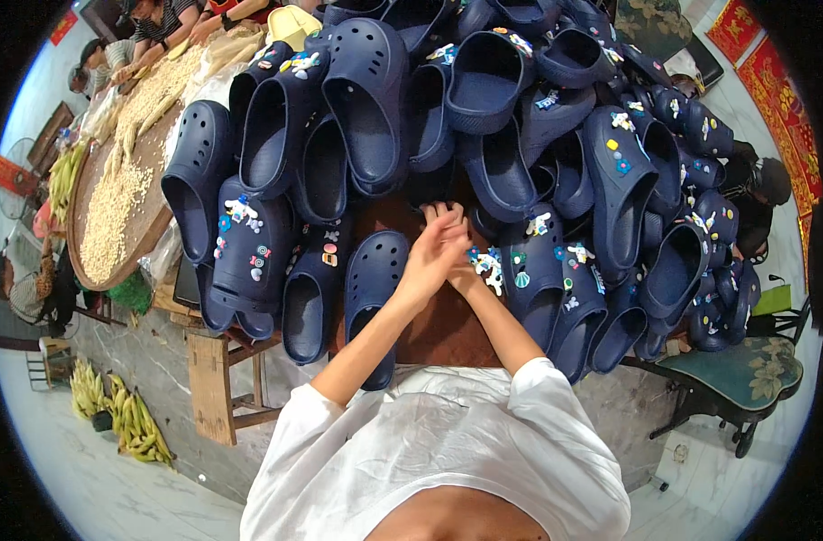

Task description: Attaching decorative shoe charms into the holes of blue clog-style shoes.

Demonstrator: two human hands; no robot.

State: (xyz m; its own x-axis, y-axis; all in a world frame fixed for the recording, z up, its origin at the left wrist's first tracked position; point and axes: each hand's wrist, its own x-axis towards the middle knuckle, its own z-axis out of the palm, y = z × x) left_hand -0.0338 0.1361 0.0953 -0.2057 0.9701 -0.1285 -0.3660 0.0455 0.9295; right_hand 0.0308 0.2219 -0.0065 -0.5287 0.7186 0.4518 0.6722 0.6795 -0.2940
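Note:
My left hand and my right hand meet over the brown table top, the left lying across the right. Their fingers are bent and bunched together, and whatever may be between them is hidden. Just beyond the fingertips is the shadowed lower part of a dark clog. Colourful charms sit right beside my right hand. A navy clog with charms is to the right of it. Under my left forearm stands a plain navy clog with round holes and no charms.
Navy clogs are heaped around the table, many with charms. At the left, a round tray carries pale kernels, with people beyond it. A wooden stool and corn cobs are lower left. A green patterned chair stands right.

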